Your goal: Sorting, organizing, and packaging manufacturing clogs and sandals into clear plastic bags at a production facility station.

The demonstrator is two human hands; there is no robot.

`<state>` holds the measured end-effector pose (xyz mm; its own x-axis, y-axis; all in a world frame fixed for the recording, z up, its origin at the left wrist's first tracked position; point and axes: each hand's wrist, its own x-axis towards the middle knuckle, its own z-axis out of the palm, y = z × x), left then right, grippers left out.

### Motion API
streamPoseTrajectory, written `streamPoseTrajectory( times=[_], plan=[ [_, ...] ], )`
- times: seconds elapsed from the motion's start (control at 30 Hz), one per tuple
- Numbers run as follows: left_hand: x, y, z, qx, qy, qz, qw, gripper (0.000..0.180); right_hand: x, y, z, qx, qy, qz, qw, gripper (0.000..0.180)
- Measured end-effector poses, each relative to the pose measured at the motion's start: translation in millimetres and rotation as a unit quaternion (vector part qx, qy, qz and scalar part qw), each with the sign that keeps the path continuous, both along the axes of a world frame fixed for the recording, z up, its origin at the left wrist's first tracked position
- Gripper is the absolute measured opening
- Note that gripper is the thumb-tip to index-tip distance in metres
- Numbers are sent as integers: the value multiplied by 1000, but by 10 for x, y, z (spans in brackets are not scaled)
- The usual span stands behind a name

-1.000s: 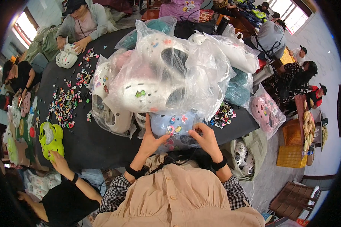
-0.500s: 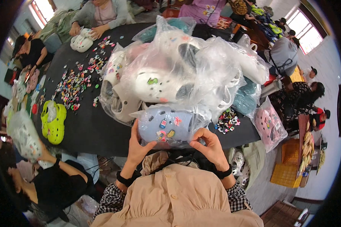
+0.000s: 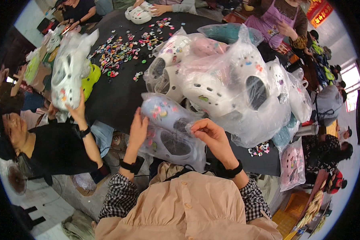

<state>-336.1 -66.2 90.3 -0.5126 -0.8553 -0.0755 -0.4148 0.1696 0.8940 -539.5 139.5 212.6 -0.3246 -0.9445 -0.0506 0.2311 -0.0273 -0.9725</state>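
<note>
A pair of light blue clogs (image 3: 159,111) in a clear plastic bag tilts in front of me at the table's near edge, colourful charms on the uppers. My left hand (image 3: 138,130) grips the bag's left side, thumb against the plastic. At the right side, my right hand (image 3: 215,140) pinches a bit of the bag (image 3: 189,127) between thumb and fingertips. Just beyond lies a heap of bagged white clogs (image 3: 204,90), some with charms.
Loose colourful charms (image 3: 120,54) cover part of the black table (image 3: 108,100). At left a co-worker (image 3: 64,148) holds bagged white clogs (image 3: 66,82) beside a lime clog (image 3: 91,78). A pink bagged pair (image 3: 291,164) sits at the right edge. Other people work around the table.
My view has swung left. The blue clogs' bag has tipped so both clogs show, and my right hand now pinches its plastic higher. The co-worker's bagged white clogs are raised upright.
</note>
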Motion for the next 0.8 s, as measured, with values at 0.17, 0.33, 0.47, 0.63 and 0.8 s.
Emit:
streamPoseTrajectory(
  times=[0.17,0.33,0.47,0.63,0.8],
  plan=[
    [324,345,-495,47,-21,-49,997,72,-111,211,-245,56,82,-69,993,17],
    [556,472,-378,-10,-85,-53,995,94,-171,492,-496,171,347,58,920,16],
    [709,508,-408,122,-11,-57,991,103,-82,453,-651,132,421,86,893,22],
    [685,453,-331,204,26,-60,977,101,-74,225,-671,108,582,146,793,33],
    [696,503,-510,121,-20,-42,992,89,-18,2,-926,55,627,179,756,47]
  ],
)
